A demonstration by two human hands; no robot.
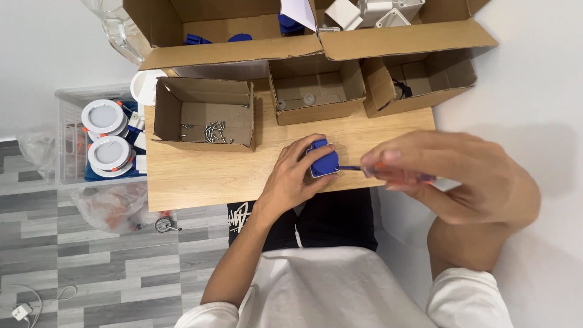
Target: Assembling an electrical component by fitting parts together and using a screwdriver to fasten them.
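My left hand (296, 174) grips a small blue plastic part (323, 161) and holds it against the wooden table (200, 176) near its front edge. My right hand (458, 176) is closed around a screwdriver (388, 174) with an orange and clear handle. Its dark shaft points left, and the tip meets the right side of the blue part. My right hand is close to the camera and blurred.
A small cardboard box with several screws (206, 115) stands at the left. Two more small boxes (316, 90) (413, 82) sit behind the hands, with larger boxes (225, 30) beyond. A crate with round white lamps (104, 136) is left of the table.
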